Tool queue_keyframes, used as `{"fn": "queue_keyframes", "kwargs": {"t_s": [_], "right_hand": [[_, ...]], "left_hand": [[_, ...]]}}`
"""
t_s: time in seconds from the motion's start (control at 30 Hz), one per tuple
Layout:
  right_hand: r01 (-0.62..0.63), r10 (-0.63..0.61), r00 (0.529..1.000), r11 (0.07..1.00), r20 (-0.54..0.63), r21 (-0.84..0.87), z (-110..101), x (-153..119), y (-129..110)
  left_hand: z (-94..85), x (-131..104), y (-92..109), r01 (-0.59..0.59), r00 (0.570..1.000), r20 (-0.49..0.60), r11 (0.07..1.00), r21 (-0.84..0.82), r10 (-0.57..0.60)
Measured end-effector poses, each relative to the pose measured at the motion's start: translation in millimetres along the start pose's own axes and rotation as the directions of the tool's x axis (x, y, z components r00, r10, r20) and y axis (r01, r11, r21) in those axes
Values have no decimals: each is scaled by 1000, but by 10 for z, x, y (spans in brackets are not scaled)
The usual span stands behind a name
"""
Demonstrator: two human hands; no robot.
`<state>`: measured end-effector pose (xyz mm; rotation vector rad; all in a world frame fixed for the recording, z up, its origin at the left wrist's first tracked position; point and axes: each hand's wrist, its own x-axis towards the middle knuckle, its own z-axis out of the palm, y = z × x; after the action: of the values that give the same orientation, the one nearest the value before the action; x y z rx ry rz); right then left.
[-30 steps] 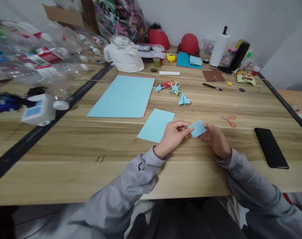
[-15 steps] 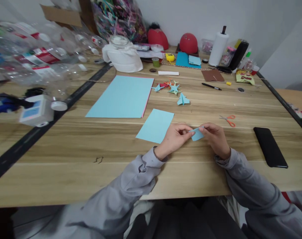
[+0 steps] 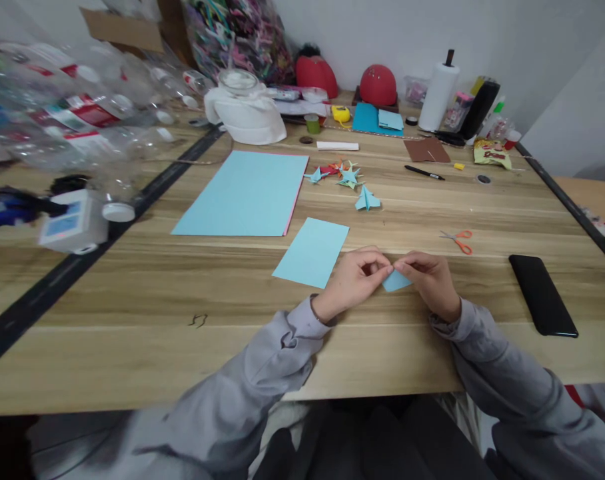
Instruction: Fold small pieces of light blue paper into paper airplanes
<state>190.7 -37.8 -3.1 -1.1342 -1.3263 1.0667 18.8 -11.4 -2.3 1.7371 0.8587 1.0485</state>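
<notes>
A small piece of light blue paper (image 3: 396,281) is pinched between both hands above the wooden table, its upper edge hidden by the fingers. My left hand (image 3: 355,277) grips its left corner between thumb and forefinger. Close beside it, my right hand (image 3: 431,280) pinches the same paper along the top, the two thumbs almost touching. To the left of my left hand lies a larger blue paper sheet (image 3: 312,252). Farther back are a folded blue paper plane (image 3: 367,199) and several small folded paper figures (image 3: 349,176).
Orange-handled scissors (image 3: 463,241) and a black phone (image 3: 542,295) lie to the right. A stack of large blue sheets (image 3: 247,193) is at the back left, near plastic bottles (image 3: 92,113). A black pen (image 3: 424,173) and brown paper (image 3: 426,151) lie farther back.
My right hand has shifted left, bringing the fingertips of both hands together at the top of the small blue paper. The paper has turned and sits slightly lower.
</notes>
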Motion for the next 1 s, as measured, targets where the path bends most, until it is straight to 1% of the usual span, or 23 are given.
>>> {"fn": "queue_keyframes", "kwargs": {"t_s": [0.17, 0.27, 0.33, 0.43, 0.53, 0.6, 0.67, 0.77, 0.83, 0.9, 1.0], "right_hand": [[-62, 67, 992, 996, -107, 58, -40, 22, 28], [-92, 106, 979, 992, -177, 82, -47, 42, 50], [-97, 115, 974, 990, -195, 97, -42, 44, 58], [-62, 79, 980, 993, -180, 99, -35, 34, 42], [-28, 34, 993, 998, -116, 55, -33, 26, -8], [-72, 72, 997, 997, -26, 19, -26, 26, -40], [-83, 83, 996, 997, 15, 6, -15, 30, -56], [-40, 40, 999, 999, -4, -2, -2, 33, -52], [-12, 12, 1000, 1000, -28, -2, 2, 32, -42], [-14, 14, 999, 1000, -40, -2, 2, 31, -33], [-29, 29, 1000, 999, -3, -26, -4, 33, -12]], "left_hand": [[-22, 19, -11, 85, 996, -7, 991, -105, -87], [-31, 33, -13, 106, 991, -58, 979, -174, -117], [-36, 38, 0, 112, 987, -88, 973, -202, -132], [-49, 39, 31, 118, 986, -83, 962, -247, -143], [-57, 39, 54, 121, 990, -37, 959, -257, -134], [-51, 35, 61, 127, 991, -8, 965, -229, -132], [-37, 28, 63, 141, 990, 0, 969, -205, -144], [-16, 18, 62, 150, 988, -11, 967, -206, -155], [-11, 14, 57, 137, 990, 0, 968, -209, -141], [-13, 10, 46, 118, 993, 22, 973, -199, -116], [-17, 3, 19, 83, 996, 46, 984, -159, -76]]}}
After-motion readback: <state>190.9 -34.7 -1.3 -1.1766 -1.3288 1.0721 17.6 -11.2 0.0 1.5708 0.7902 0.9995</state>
